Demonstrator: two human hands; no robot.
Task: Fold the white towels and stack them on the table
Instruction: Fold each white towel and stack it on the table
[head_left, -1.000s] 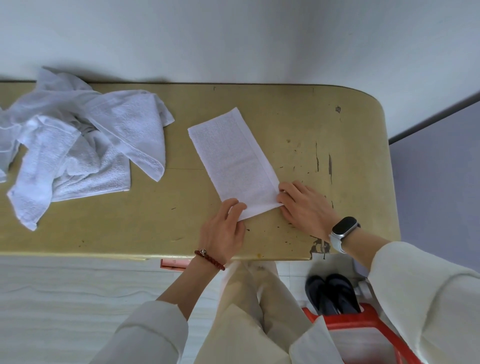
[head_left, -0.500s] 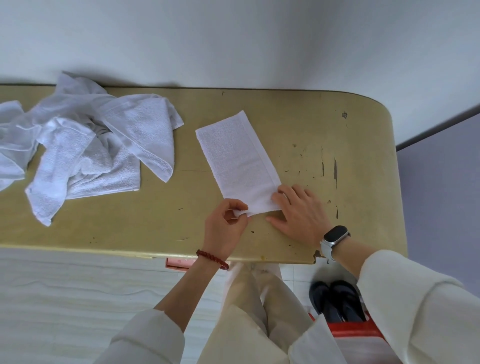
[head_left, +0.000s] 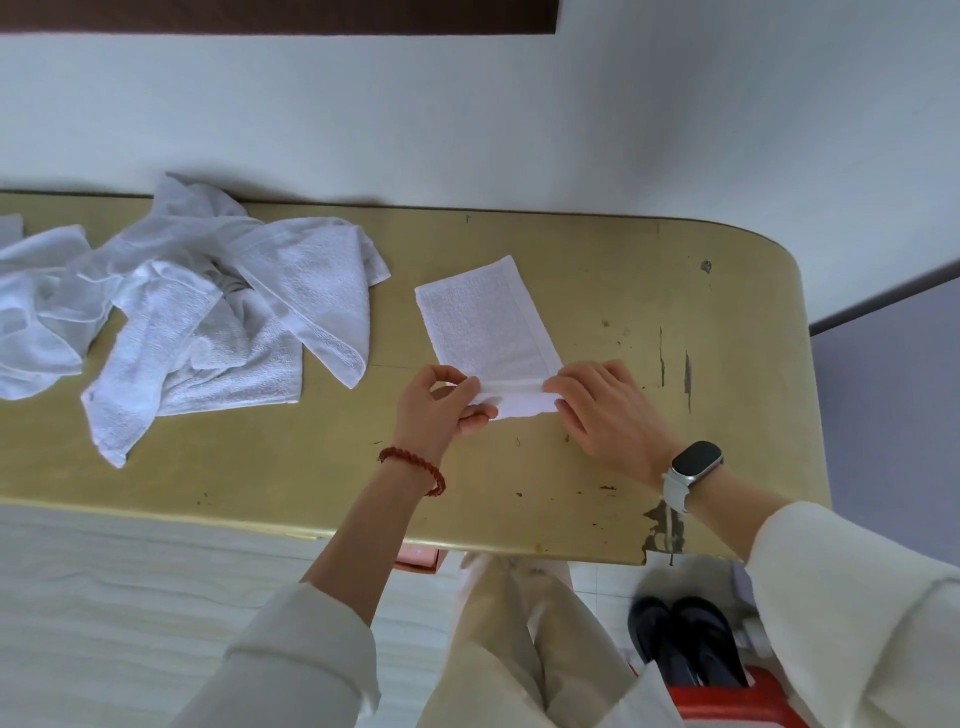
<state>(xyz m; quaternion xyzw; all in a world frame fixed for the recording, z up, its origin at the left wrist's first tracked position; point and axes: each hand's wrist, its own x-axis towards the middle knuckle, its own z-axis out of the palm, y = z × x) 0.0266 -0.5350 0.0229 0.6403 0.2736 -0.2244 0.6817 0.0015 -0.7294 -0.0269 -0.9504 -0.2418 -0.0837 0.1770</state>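
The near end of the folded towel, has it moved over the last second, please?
Yes. The near end has lifted off the table and turned toward the wall, pinched by both hands.

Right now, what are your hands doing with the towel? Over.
Left hand and right hand pinch folded towel's near end, lifting it. Unfolded towel pile waits left. Nothing in the way.

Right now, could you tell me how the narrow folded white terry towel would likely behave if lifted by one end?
The narrow folded white terry towel is probably floppy: its near end bends where the left hand and right hand pinch it. It likely unfolds and looks light.
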